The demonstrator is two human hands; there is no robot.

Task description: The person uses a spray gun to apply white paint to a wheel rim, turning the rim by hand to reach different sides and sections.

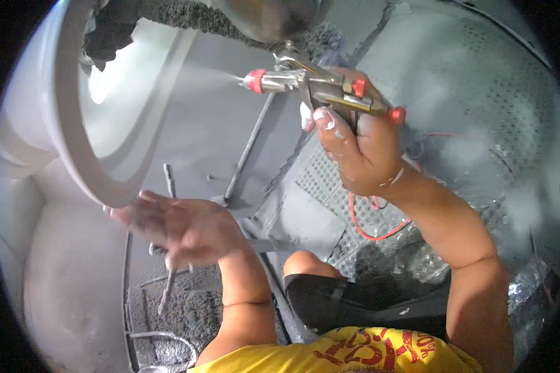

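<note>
My right hand grips a metal spray gun with red knobs and a red nozzle ring, held level at the upper middle. A pale mist leaves its nozzle toward the left. That way stands a large, smooth white round-rimmed piece, its hollow side turned to the gun. My left hand is at the lower edge of its rim, palm up with the fingers stretched out, slightly smeared by motion. The fingertips are at the rim; whether they bear on it I cannot tell. White coating marks my right thumb.
A metal rod slants behind the gun. A red hose loops over perforated mats on the right. Dark, crumbly residue covers the lower left, near a pale hose. Rough grey buildup hangs at the top.
</note>
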